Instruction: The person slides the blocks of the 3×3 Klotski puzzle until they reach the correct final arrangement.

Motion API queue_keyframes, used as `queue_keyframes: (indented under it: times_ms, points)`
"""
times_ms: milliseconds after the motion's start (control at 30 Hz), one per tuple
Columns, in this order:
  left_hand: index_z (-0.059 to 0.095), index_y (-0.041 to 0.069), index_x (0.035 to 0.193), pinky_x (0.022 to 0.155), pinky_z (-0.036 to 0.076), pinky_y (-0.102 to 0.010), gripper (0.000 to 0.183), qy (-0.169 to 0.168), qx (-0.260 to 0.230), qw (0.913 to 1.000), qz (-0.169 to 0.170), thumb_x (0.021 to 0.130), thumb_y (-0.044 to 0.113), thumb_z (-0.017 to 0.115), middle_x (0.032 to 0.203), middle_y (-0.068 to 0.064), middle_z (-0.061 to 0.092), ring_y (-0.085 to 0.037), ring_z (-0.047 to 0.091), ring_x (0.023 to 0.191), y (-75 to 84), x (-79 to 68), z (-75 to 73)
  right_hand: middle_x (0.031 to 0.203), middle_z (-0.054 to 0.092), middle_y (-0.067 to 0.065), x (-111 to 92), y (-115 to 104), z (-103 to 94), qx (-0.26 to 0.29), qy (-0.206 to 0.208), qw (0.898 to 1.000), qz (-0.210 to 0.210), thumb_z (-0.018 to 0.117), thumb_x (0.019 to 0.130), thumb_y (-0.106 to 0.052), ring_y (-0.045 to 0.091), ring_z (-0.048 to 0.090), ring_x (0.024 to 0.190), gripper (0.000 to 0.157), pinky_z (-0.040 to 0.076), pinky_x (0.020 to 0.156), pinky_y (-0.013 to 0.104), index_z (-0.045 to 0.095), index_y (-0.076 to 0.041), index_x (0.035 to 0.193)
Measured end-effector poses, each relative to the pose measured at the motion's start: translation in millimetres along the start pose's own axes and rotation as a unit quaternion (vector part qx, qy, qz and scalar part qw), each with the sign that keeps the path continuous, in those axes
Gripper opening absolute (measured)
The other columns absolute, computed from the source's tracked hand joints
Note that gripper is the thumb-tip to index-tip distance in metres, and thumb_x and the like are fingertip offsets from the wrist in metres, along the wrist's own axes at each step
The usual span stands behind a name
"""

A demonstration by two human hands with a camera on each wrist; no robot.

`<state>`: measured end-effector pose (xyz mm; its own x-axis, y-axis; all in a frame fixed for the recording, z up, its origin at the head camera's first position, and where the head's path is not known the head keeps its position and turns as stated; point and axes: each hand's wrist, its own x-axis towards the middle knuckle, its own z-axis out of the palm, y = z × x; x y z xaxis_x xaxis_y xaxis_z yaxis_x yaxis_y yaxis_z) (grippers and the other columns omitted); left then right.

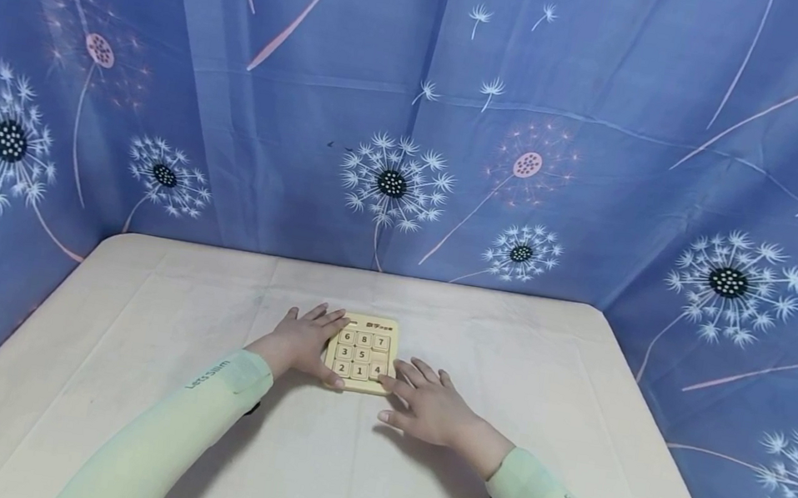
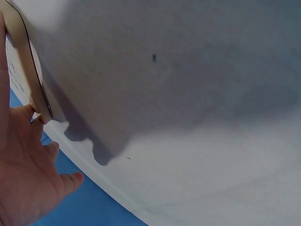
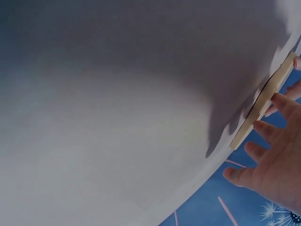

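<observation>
A pale yellow number sliding puzzle [image 1: 357, 388] lies on the table, its tiles reading 6 8 7, 3 5 and 2 1 4 from the far row to the near one. The gap is at the right end of the middle row. My left hand [image 1: 299, 343] holds the board by its left side, thumb at the near corner and a finger at the far corner. At the right side, my right hand [image 1: 434, 409] reaches a fingertip onto the 4 tile [image 1: 377, 370], its other fingers spread. Both wrist views show the board's edge [image 3: 263, 103] side-on beside the fingers.
A cream cloth covers the table [image 1: 264, 467]. Blue curtains [image 1: 289, 167] with dandelion prints hang behind the table and along both sides. Light green sleeves [image 1: 172, 421] cover both forearms.
</observation>
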<state>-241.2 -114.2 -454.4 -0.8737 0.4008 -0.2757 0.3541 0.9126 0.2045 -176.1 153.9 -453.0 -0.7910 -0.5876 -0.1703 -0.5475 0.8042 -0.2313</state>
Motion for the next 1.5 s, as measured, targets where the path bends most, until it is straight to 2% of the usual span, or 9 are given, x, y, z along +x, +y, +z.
queue_keyframes:
  times_ms: [600, 1500]
  points:
    - [0.023, 0.018, 0.165, 0.129, 0.014, -0.068, 0.119, -0.016, 0.006, 0.9998, -0.007, 0.074, 0.074, 0.077, 0.175, 0.001, 0.016, -0.032, 0.011, 0.163, 2.2, -0.7, -2.8, 0.166, 0.035, 0.016, 6.5, 1.4, -4.5, 0.003, 0.0, 1.0, 0.01, 0.053, 0.101, -0.056, 0.047, 0.03, 0.154, 0.062, 0.029, 0.118, 0.077, 0.048, -0.025, 0.154]
    - [0.024, 0.018, 0.165, 0.128, 0.014, -0.068, 0.119, -0.018, 0.003, 0.9998, -0.013, 0.073, 0.073, 0.078, 0.175, 0.001, 0.016, -0.032, 0.012, 0.163, 2.5, 0.2, -3.2, 0.166, 0.035, 0.017, 18.1, 8.7, -5.0, -0.003, 0.004, 1.0, 0.016, 0.052, 0.102, -0.056, 0.047, 0.031, 0.154, 0.06, 0.029, 0.118, 0.077, 0.049, -0.026, 0.153]
